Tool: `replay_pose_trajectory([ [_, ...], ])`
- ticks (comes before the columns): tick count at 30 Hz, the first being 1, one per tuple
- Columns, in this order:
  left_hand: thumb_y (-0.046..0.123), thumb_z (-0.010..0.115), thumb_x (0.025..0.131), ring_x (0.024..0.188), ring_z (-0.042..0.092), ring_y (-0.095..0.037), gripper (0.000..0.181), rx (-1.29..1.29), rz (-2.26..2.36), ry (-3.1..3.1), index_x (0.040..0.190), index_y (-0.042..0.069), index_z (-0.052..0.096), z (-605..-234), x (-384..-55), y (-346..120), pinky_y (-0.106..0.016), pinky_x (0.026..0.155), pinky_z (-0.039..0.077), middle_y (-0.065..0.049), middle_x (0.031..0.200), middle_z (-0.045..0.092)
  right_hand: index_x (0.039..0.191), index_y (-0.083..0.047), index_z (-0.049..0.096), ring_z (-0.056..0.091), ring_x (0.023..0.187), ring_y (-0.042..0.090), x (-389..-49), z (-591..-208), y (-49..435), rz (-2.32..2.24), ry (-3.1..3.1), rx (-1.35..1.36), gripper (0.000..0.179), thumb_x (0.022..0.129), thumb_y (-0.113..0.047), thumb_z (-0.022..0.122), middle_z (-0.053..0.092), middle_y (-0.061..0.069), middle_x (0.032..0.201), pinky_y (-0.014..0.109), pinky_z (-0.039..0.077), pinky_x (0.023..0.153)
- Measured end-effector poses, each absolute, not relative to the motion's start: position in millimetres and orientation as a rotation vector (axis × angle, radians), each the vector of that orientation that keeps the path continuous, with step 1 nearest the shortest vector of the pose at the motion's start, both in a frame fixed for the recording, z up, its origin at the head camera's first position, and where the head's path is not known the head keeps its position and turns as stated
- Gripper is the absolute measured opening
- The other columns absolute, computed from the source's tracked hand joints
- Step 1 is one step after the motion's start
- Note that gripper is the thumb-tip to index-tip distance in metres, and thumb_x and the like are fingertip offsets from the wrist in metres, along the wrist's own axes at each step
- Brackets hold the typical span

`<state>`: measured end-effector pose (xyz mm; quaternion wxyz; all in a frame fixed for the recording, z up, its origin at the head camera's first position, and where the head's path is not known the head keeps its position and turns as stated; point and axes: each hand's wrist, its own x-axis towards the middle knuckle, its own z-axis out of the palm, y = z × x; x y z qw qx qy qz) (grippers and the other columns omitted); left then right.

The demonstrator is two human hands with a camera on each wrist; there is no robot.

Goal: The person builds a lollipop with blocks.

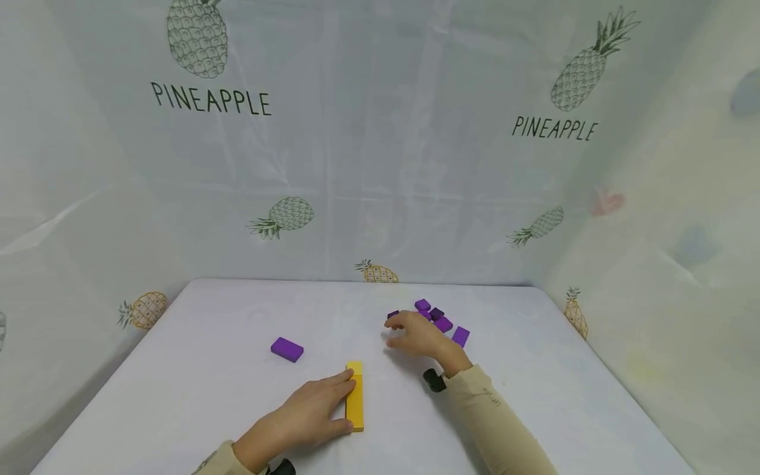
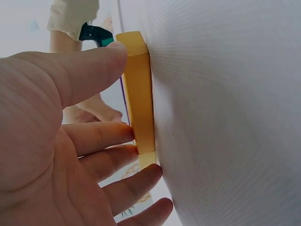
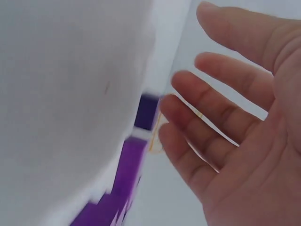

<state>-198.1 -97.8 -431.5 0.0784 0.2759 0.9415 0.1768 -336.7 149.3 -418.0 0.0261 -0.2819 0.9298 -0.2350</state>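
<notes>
Yellow blocks [image 1: 355, 402] stand end to end in a narrow row at the front middle of the table; a seam shows near the far end. Against the row's left side rest the thumb and fingertips of my left hand [image 1: 311, 412], fingers extended; the left wrist view shows them touching the yellow row [image 2: 139, 99]. My right hand [image 1: 418, 335] hovers with fingers loosely spread and nothing in them, just left of a loose group of purple blocks [image 1: 443, 324]. In the right wrist view a dark purple block [image 3: 146, 112] lies beyond its fingertips.
One purple block [image 1: 287, 349] lies apart on the left part of the white table [image 1: 225, 369]. Another purple block [image 1: 460, 336] sits right of my right wrist. White curtains printed with pineapples [image 1: 380, 145] hang behind and beside the table.
</notes>
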Motion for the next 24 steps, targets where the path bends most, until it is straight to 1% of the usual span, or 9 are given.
replay_pose_trajectory([
  [3,0.046,0.072,0.085,0.135,0.042,-0.028,0.07,0.809,0.529,2.807,0.14,0.009,0.052,-430.1,-198.6,-96.7,-0.052,0.106,0.037,-0.008,0.15,0.042,0.121,-0.004,0.067,0.058,0.107,0.027,-343.5,-419.4,160.3,-0.749,2.933,-0.845,0.04,0.085,-0.02,0.075,0.064,0.01,0.114,0.043,0.049,0.094],
  [9,0.045,0.072,0.085,0.135,0.042,-0.028,0.069,0.837,0.534,2.819,0.14,0.008,0.052,-431.4,-198.3,-98.1,-0.051,0.107,0.037,-0.009,0.15,0.042,0.122,-0.008,0.066,0.052,0.117,0.033,-350.1,-421.2,173.7,-0.634,3.081,-0.728,0.045,0.081,-0.021,0.079,0.059,0.013,0.123,0.048,0.042,0.1],
  [12,0.045,0.072,0.085,0.134,0.042,-0.029,0.069,0.849,0.532,2.825,0.14,0.007,0.052,-432.7,-198.2,-99.0,-0.051,0.106,0.038,-0.01,0.15,0.042,0.127,-0.008,0.063,0.048,0.123,0.037,-352.4,-423.2,178.7,-0.544,3.107,-0.685,0.051,0.081,-0.023,0.079,0.056,0.015,0.131,0.051,0.038,0.105],
  [17,0.046,0.071,0.085,0.134,0.042,-0.029,0.07,0.871,0.531,2.834,0.14,0.007,0.052,-432.8,-200.0,-99.2,-0.051,0.106,0.038,-0.01,0.15,0.041,0.134,-0.008,0.058,0.04,0.131,0.04,-356.0,-425.6,185.4,-0.477,3.104,-0.622,0.059,0.082,-0.024,0.079,0.051,0.017,0.139,0.055,0.031,0.109],
  [20,0.046,0.071,0.085,0.134,0.042,-0.029,0.07,0.872,0.522,2.835,0.14,0.007,0.052,-432.9,-200.8,-98.5,-0.051,0.106,0.038,-0.01,0.15,0.041,0.134,-0.008,0.058,0.04,0.131,0.042,-357.4,-427.2,188.3,-0.45,3.1,-0.63,0.059,0.082,-0.025,0.079,0.051,0.017,0.139,0.056,0.031,0.109],
  [24,0.047,0.071,0.085,0.134,0.042,-0.029,0.07,0.873,0.515,2.835,0.14,0.007,0.052,-433.6,-201.0,-98.1,-0.05,0.106,0.038,-0.01,0.15,0.042,0.13,-0.008,0.061,0.044,0.126,0.042,-358.7,-428.8,190.1,-0.431,3.108,-0.653,0.054,0.082,-0.024,0.079,0.053,0.016,0.137,0.056,0.034,0.106],
])
